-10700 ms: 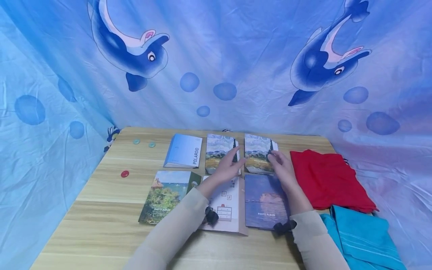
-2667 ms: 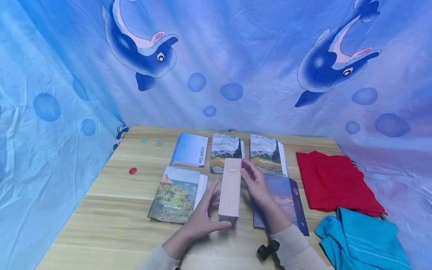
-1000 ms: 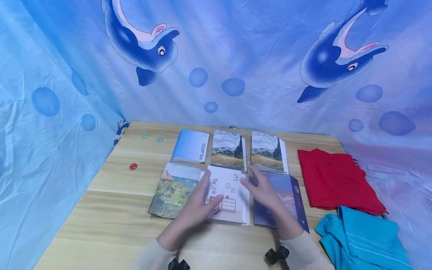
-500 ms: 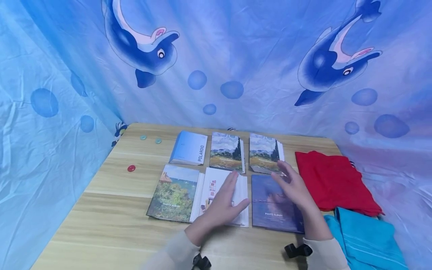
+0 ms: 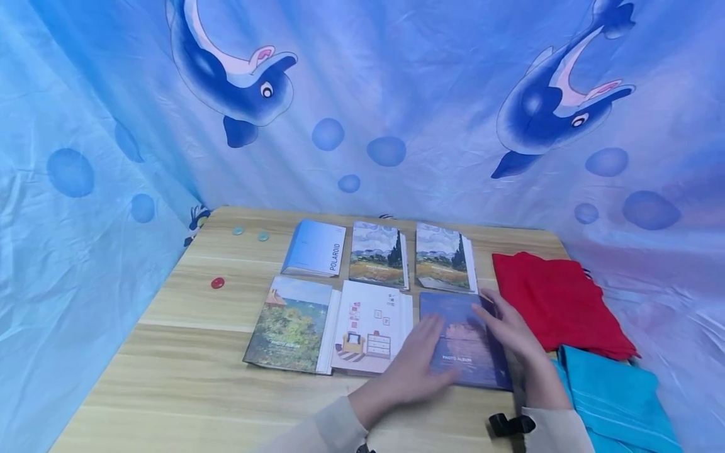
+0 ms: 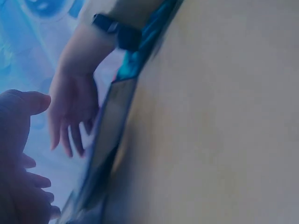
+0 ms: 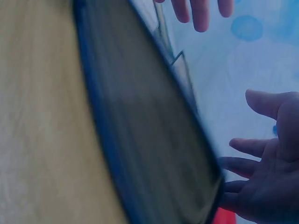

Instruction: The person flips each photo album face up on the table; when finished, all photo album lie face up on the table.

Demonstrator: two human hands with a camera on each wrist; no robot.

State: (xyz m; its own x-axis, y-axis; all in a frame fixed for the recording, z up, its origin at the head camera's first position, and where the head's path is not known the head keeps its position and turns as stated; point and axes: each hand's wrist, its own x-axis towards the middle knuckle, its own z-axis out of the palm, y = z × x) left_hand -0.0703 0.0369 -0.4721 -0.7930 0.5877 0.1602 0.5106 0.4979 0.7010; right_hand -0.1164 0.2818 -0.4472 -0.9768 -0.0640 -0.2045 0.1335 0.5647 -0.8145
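A dark blue photo album [image 5: 461, 343] with a seascape cover lies at the front right of two rows of albums. My left hand [image 5: 410, 371] overlaps its left edge in the head view, fingers extended and thumb apart. My right hand [image 5: 518, 333] is at its right edge, fingertips near the upper right corner. The right wrist view shows the thick side of the album, with the straight fingers of my right hand [image 7: 268, 168] alongside. Left of it lie a white album [image 5: 370, 327] with furniture drawings and a garden-scene album [image 5: 291, 324], white pages showing at their right sides.
Behind are a blue POLAROID album [image 5: 317, 245] and two landscape-cover albums [image 5: 376, 251]. Red cloth [image 5: 557, 305] and teal cloth [image 5: 617, 396] lie at the right. A red button [image 5: 218, 283] and two pale green buttons [image 5: 263, 236] lie at the left.
The white album stood on edge between my hands, then was laid flat. Both hands have since left it and moved right to the dark blue album, whose dark flap at the right no longer shows.
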